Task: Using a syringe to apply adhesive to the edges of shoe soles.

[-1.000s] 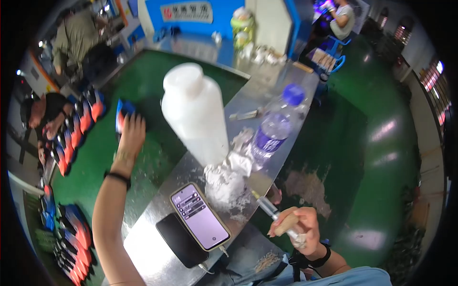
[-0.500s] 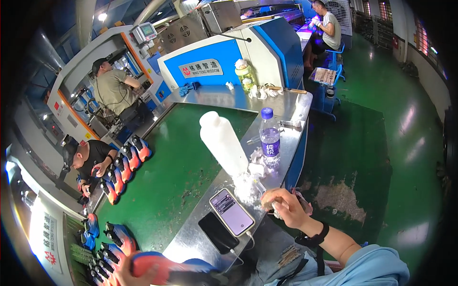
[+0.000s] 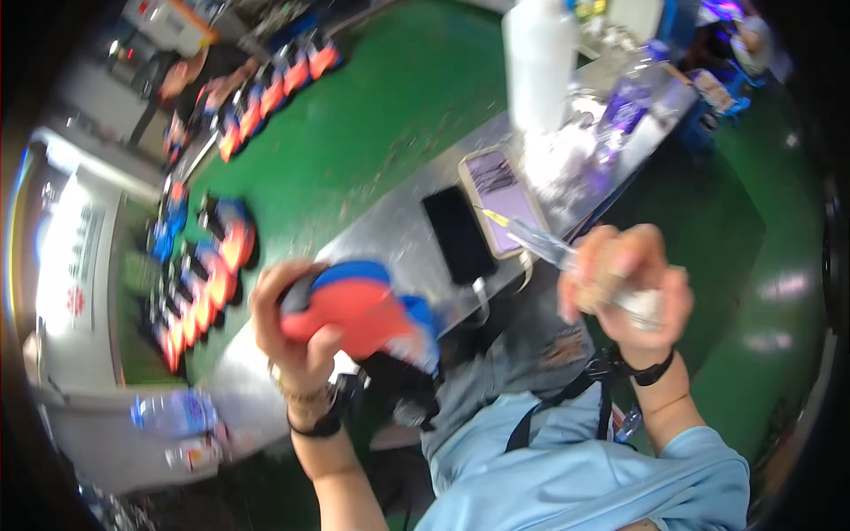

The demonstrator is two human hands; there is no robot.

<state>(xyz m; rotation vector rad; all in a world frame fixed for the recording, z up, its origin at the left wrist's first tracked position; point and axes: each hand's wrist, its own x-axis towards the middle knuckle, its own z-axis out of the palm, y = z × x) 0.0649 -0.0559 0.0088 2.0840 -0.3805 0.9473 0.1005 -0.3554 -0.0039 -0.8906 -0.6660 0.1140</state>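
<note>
My left hand [image 3: 297, 345] is wrapped round a coral-red and blue sports shoe [image 3: 359, 310], held up above the near edge of the metal-rimmed table. In my right hand [image 3: 651, 279] is a clear syringe [image 3: 542, 243] with a thin yellow tip that points left toward the shoe. A crumpled white wad [image 3: 639, 308] sits in the same hand, against the palm and fingers. Shoe and syringe are apart. Motion smears both hands somewhat. Behind the syringe, a lit phone [image 3: 500, 190] and a dark phone [image 3: 459, 234] lie side by side on the metal, cables attached.
A tall white bottle [image 3: 538, 66] and a purple-labelled water bottle [image 3: 630, 97] stand beyond the phones, among crumpled white tissue [image 3: 567, 164]. Rows of similar shoes [image 3: 190, 301] line the table's left side, where a co-worker [image 3: 204, 80] works. Another water bottle [image 3: 174, 413] is at lower left.
The view has swung left and down. My left hand has lifted the shoe up from the lower edge. My right hand has come away from the tissue pile, and the syringe now shows plainly in it.
</note>
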